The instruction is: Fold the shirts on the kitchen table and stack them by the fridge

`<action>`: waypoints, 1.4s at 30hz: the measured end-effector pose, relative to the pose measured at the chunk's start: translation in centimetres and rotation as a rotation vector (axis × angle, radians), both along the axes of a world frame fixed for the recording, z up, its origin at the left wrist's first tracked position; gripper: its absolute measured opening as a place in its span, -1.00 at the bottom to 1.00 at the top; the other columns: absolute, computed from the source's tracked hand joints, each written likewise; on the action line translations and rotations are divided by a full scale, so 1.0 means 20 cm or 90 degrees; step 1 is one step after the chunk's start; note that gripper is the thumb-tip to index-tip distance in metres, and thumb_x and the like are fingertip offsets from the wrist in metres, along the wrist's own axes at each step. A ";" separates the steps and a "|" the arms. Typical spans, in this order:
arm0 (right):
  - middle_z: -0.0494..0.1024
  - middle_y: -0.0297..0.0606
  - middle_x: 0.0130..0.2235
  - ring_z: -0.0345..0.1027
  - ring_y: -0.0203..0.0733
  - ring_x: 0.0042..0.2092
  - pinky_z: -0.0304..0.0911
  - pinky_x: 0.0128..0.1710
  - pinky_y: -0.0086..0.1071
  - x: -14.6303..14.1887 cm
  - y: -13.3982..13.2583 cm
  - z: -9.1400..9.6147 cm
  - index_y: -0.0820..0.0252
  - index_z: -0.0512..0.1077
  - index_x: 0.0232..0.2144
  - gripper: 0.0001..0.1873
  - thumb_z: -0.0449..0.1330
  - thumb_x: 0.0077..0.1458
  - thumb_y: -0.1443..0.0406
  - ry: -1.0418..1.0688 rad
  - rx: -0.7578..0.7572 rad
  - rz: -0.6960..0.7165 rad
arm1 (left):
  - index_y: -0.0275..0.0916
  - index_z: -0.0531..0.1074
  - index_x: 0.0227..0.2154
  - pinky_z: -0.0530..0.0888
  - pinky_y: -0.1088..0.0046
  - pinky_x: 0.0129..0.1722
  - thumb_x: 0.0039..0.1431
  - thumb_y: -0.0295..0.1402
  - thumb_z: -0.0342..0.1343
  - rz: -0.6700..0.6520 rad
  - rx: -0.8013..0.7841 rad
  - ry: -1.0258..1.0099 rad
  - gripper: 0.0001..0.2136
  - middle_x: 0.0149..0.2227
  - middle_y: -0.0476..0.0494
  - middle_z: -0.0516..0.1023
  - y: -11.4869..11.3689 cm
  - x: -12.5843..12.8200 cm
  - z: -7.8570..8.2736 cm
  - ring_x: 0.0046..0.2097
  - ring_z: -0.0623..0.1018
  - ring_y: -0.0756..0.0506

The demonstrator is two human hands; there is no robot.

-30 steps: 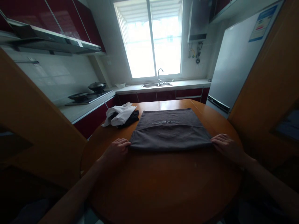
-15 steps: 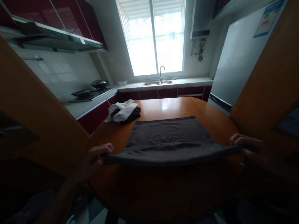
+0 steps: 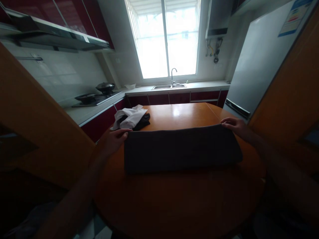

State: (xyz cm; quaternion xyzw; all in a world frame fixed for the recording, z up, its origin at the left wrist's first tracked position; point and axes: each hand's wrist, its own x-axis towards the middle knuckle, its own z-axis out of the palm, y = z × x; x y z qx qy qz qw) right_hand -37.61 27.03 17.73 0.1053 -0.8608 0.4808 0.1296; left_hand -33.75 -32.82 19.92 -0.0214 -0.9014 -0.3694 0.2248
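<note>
Head view, logged remotely. Largest item: the wooden desk (image 3: 179, 202), filling the lower middle of the frame. Refrigerator (image 3: 259, 59) at upper right.

The dark grey cloth (image 3: 181, 149) spans the centre of the frame as a broad band on the desk. Change over the last half second: the held edge was low, nearest the camera, with a marked panel showing beyond it; now that edge is higher in the frame and a plain face hides the marking. I judge the cloth doubled over, its depth reduced. Whether the held edge rests or hangs, I cannot tell.

White cloth (image 3: 134, 116) lies heaped over black cloth (image 3: 142, 122), left of centre.

Left hand (image 3: 114, 141) is at the grey cloth's upper left corner, right hand (image 3: 235, 126) at its upper right. Fingers (image 3: 227, 122) narrow on both, pinching the edge.
</note>
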 end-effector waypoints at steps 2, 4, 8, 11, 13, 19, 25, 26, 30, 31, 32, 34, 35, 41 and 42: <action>0.63 -0.16 -0.22 0.47 -0.08 -0.21 0.34 -0.19 -0.30 -0.12 -0.05 -0.11 0.21 0.57 -0.27 -0.60 0.32 -0.01 0.01 -0.055 -0.019 -0.026 | -0.25 0.64 -0.17 0.51 0.40 -0.25 0.01 0.02 0.15 -0.033 0.026 -0.049 -0.52 -0.26 -0.14 0.67 0.02 -0.13 -0.11 -0.20 0.61 -0.20; 0.64 -0.14 -0.28 0.49 -0.06 -0.24 0.38 -0.20 -0.27 -0.22 -0.08 -0.22 0.22 0.58 -0.36 -0.65 0.36 -0.05 0.05 -0.118 -0.022 -0.068 | -0.30 0.64 -0.20 0.52 0.37 -0.24 -0.06 0.08 0.20 -0.065 0.064 -0.111 -0.45 -0.24 -0.20 0.68 0.03 -0.24 -0.23 -0.19 0.62 -0.23; 0.64 -0.11 -0.34 0.50 -0.07 -0.30 0.41 -0.28 -0.27 -0.31 -0.08 -0.33 0.23 0.58 -0.41 -0.73 0.37 -0.06 0.13 -0.171 -0.045 -0.114 | -0.33 0.64 -0.26 0.54 0.32 -0.21 -0.19 0.13 0.29 -0.069 0.134 -0.188 -0.40 -0.24 -0.26 0.69 0.00 -0.35 -0.34 -0.20 0.63 -0.25; 0.66 -0.13 -0.31 0.50 -0.07 -0.28 0.40 -0.31 -0.32 -0.34 -0.05 -0.32 0.22 0.61 -0.37 -0.73 0.35 -0.04 0.12 -0.126 -0.055 -0.095 | -0.33 0.64 -0.22 0.53 0.33 -0.16 -0.13 0.11 0.28 -0.071 0.130 -0.169 -0.42 -0.20 -0.24 0.69 -0.04 -0.38 -0.31 -0.17 0.63 -0.24; 0.66 -0.14 -0.31 0.50 -0.08 -0.27 0.39 -0.32 -0.34 -0.38 -0.04 -0.30 0.22 0.61 -0.35 -0.72 0.34 -0.03 0.12 -0.105 -0.046 -0.104 | -0.32 0.64 -0.19 0.52 0.32 -0.15 -0.08 0.10 0.25 -0.068 0.095 -0.152 -0.42 -0.19 -0.23 0.69 -0.04 -0.41 -0.27 -0.15 0.63 -0.25; 0.65 -0.12 -0.32 0.49 -0.11 -0.31 0.37 -0.33 -0.35 -0.51 -0.09 -0.37 0.27 0.60 -0.35 -0.77 0.31 0.02 0.20 -0.127 0.029 -0.155 | -0.32 0.63 -0.20 0.51 0.31 -0.14 -0.03 0.09 0.14 -0.076 -0.024 -0.155 -0.45 -0.20 -0.23 0.69 -0.05 -0.58 -0.33 -0.13 0.63 -0.27; 0.62 -0.02 -0.14 0.47 0.05 -0.07 0.34 -0.02 -0.18 -0.54 -0.09 -0.41 0.26 0.60 -0.21 -0.67 0.23 0.14 0.12 -0.079 0.262 -0.208 | -0.36 0.57 -0.08 0.48 0.24 0.01 0.06 0.02 0.06 -0.045 -0.192 -0.113 -0.43 -0.09 -0.34 0.62 -0.06 -0.65 -0.42 -0.05 0.59 -0.29; 0.59 0.02 -0.08 0.44 0.09 0.00 0.30 0.05 -0.14 -0.53 -0.12 -0.39 0.26 0.59 -0.16 -0.63 0.20 0.18 0.11 -0.047 0.298 -0.222 | -0.37 0.55 -0.02 0.45 0.21 0.08 0.09 -0.01 0.05 -0.032 -0.230 -0.078 -0.43 -0.04 -0.36 0.59 -0.03 -0.64 -0.41 0.01 0.56 -0.31; 0.47 0.06 0.12 0.28 0.09 0.19 0.16 0.22 -0.12 -0.44 -0.39 -0.27 0.29 0.48 0.08 -0.53 0.06 0.29 0.13 0.040 0.356 -0.146 | -0.32 0.38 0.19 0.27 0.20 0.28 0.29 -0.12 -0.07 -0.093 -0.329 -0.010 -0.47 0.22 -0.30 0.42 0.29 -0.58 -0.32 0.24 0.39 -0.25; 0.42 0.03 0.19 0.23 0.07 0.23 0.13 0.24 -0.13 -0.40 -0.50 -0.26 0.27 0.44 0.14 -0.51 0.02 0.31 0.13 0.053 0.365 -0.107 | -0.31 0.34 0.23 0.25 0.22 0.30 0.33 -0.14 -0.10 -0.130 -0.343 -0.018 -0.48 0.27 -0.29 0.37 0.40 -0.55 -0.31 0.29 0.35 -0.23; 0.35 0.00 0.26 0.16 0.05 0.28 0.08 0.28 -0.13 -0.36 -0.61 -0.26 0.26 0.38 0.20 -0.48 -0.01 0.33 0.13 0.061 0.375 -0.080 | -0.31 0.29 0.26 0.21 0.22 0.32 0.36 -0.15 -0.14 -0.171 -0.362 -0.032 -0.48 0.30 -0.30 0.33 0.53 -0.52 -0.32 0.32 0.30 -0.21; 0.17 -0.01 0.38 0.00 0.04 0.37 -0.02 0.33 -0.08 -0.28 -0.80 -0.29 0.27 0.23 0.31 -0.41 -0.06 0.35 0.12 0.050 0.418 -0.026 | -0.30 0.20 0.33 0.14 0.12 0.36 0.41 -0.14 -0.22 -0.233 -0.407 -0.073 -0.46 0.38 -0.29 0.20 0.76 -0.47 -0.36 0.40 0.17 -0.23; 0.07 0.00 0.42 -0.10 0.06 0.41 -0.11 0.35 -0.01 -0.24 -0.88 -0.32 0.28 0.16 0.35 -0.38 -0.08 0.36 0.11 0.033 0.444 -0.009 | -0.27 0.14 0.36 0.09 0.03 0.36 0.42 -0.11 -0.23 -0.244 -0.425 -0.097 -0.44 0.42 -0.26 0.10 0.86 -0.44 -0.39 0.43 0.09 -0.26; -0.04 0.02 0.45 -0.27 0.05 0.46 -0.31 0.37 0.12 -0.16 -1.02 -0.43 0.35 0.06 0.39 -0.32 -0.13 0.36 0.09 -0.054 0.509 0.018 | -0.19 0.05 0.41 -0.11 -0.12 0.38 0.40 0.03 -0.27 -0.219 -0.476 -0.170 -0.37 0.46 -0.19 -0.07 1.04 -0.39 -0.54 0.46 -0.08 -0.30; -0.05 0.03 0.45 -0.26 0.04 0.46 -0.31 0.37 0.11 -0.16 -1.02 -0.43 0.35 0.06 0.39 -0.32 -0.13 0.36 0.10 -0.045 0.505 0.011 | -0.21 0.03 0.41 -0.11 -0.10 0.38 0.40 0.01 -0.27 -0.215 -0.477 -0.157 -0.36 0.46 -0.19 -0.08 1.04 -0.39 -0.54 0.46 -0.09 -0.29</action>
